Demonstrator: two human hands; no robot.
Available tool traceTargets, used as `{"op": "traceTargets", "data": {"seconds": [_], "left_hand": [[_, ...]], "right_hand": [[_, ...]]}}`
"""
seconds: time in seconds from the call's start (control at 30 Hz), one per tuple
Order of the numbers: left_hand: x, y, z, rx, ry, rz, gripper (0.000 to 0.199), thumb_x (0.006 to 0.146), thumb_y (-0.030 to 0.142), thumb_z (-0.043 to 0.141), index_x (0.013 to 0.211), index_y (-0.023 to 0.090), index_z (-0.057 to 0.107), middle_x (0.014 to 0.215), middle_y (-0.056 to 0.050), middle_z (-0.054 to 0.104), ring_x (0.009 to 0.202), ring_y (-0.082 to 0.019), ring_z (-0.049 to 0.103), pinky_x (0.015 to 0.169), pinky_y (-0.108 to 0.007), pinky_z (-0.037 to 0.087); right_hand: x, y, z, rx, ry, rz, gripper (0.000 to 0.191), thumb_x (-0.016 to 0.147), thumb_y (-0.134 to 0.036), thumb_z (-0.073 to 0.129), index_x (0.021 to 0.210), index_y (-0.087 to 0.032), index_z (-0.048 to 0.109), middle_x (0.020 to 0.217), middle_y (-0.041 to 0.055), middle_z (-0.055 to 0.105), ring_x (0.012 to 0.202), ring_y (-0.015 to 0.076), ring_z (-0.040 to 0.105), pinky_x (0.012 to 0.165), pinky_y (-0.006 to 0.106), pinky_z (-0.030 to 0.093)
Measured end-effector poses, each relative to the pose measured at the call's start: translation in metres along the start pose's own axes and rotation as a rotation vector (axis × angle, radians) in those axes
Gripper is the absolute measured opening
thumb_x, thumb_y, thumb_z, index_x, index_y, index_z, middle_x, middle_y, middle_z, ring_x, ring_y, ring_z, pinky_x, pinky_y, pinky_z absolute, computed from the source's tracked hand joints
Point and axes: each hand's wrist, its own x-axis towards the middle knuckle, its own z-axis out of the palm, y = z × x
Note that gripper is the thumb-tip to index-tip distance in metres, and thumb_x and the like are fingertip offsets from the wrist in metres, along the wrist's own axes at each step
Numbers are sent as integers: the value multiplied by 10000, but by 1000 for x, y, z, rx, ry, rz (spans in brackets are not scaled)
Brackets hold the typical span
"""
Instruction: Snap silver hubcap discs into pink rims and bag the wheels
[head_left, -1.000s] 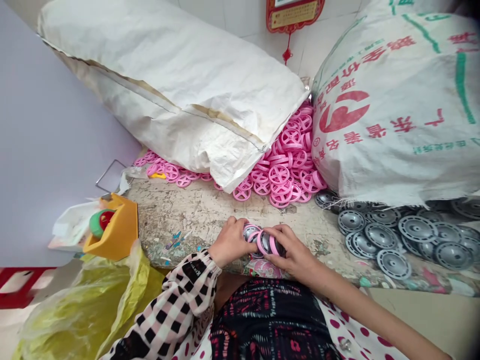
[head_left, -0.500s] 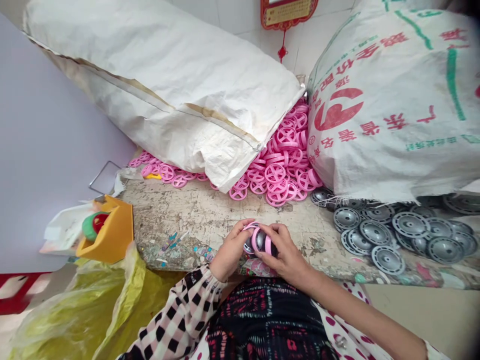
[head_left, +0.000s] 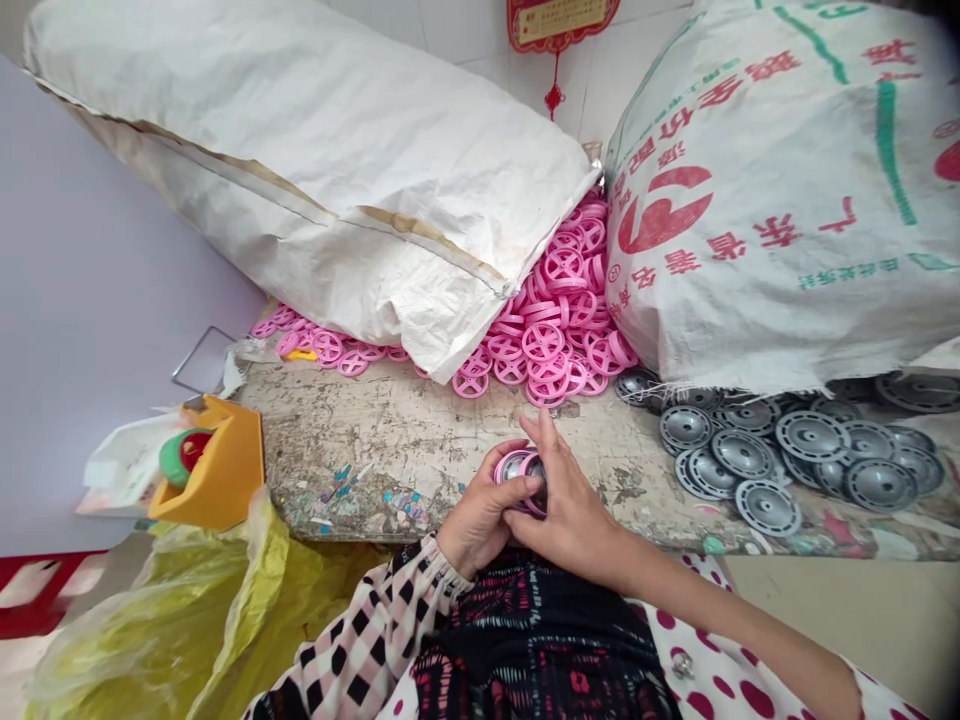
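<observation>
Pink-rimmed wheels [head_left: 514, 466] between left hand [head_left: 478, 515], gripping them, and partly open right hand [head_left: 571, 510].

Your pink-rimmed grey wheels [head_left: 513, 466]: two visible, side by side, partly covered between your left hand [head_left: 480, 510] and right hand [head_left: 574, 515], near counter [head_left: 420, 430] edge.

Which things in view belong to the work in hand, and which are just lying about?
In hand, or likely part of it:
pink-and-grey wheel pieces, held in the left hand, right hand against them
loose pink wheels
loose grey discs

Apparently just lying about:
yellow holder
yellow plastic bag
blue scraps
</observation>
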Motion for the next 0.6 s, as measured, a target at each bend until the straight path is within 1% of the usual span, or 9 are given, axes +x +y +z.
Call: {"op": "traceTargets", "data": {"seconds": [0.07, 0.13, 0.27, 0.37, 0.43, 0.47, 0.53, 0.57, 0.6], "left_hand": [[1, 1, 0, 16, 8, 11, 521, 625, 132, 747, 1100, 198, 543, 950, -17, 647, 839, -132, 608, 809, -263, 458], [1, 1, -1, 51, 39, 32, 467, 609, 135, 718, 1042, 197, 556, 920, -9, 645, 815, -132, 603, 803, -271, 461], [-6, 6, -6, 132, 97, 55, 450, 591, 191, 698, 1014, 212, 546, 911, -10, 643, 804, -161, 611, 790, -319, 486], [-21, 27, -20, 180, 182, 160, 451, 602, 219, 688, 1028, 221, 541, 1013, -31, 655, 851, -183, 622, 779, -328, 505], [-40, 51, -39, 226, 308, 297, 434, 613, 225, 695, 1025, 231, 558, 1055, -24, 657, 854, -177, 622, 744, -306, 517], [-53, 66, -52, 257, 394, 375, 427, 619, 224, 699, 1025, 239, 571, 1044, -12, 662, 845, -168, 621, 722, -288, 521], [-84, 97, -83, 332, 590, 556, 389, 615, 215, 711, 987, 234, 598, 1002, 13, 675, 830, -149, 619, 703, -251, 522], [-102, 111, -101, 379, 711, 625, 371, 599, 197, 718, 952, 229, 611, 964, 32, 682, 811, -135, 617, 700, -236, 523], [-122, 123, -120, 451, 825, 659, 339, 602, 187, 712, 925, 233, 620, 914, 53, 688, 798, -127, 617, 715, -240, 529]], "right_hand": [[1, -5, -11, 164, -64, 59, 1034, 760, -187, 568, 1502, -222, -152, 1526, 180, 295, 1387, 276, 335, 1084, 529, 342], [0, -10, -20, 256, -113, 55, 971, 799, -194, 541, 1508, -246, -121, 1540, 161, 277, 1392, 260, 330, 1092, 509, 336], [-4, -17, -25, 257, -137, -61, 885, 835, -209, 537, 1515, -271, -24, 1540, 133, 276, 1404, 254, 302, 1120, 502, 299], [-6, -14, -23, 218, -96, -79, 790, 851, -245, 550, 1501, -282, 102, 1503, 117, 340, 1379, 248, 340, 1119, 482, 308], [-6, -6, -20, 172, -95, -44, 671, 860, -276, 549, 1460, -261, 248, 1422, 119, 444, 1320, 253, 411, 1093, 479, 342], [-6, 0, -17, 152, -114, -13, 615, 864, -292, 546, 1431, -243, 313, 1363, 122, 502, 1272, 255, 458, 1068, 477, 368], [-7, 12, -9, 135, -170, 60, 540, 869, -312, 536, 1380, -202, 404, 1230, 126, 597, 1154, 254, 541, 1001, 468, 426], [-7, 18, -4, 134, -192, 88, 514, 869, -313, 529, 1358, -184, 436, 1171, 125, 626, 1103, 251, 566, 971, 462, 445], [-8, 24, 1, 132, -206, 105, 488, 869, -307, 523, 1335, -173, 466, 1125, 121, 646, 1065, 248, 580, 950, 457, 455]]}}
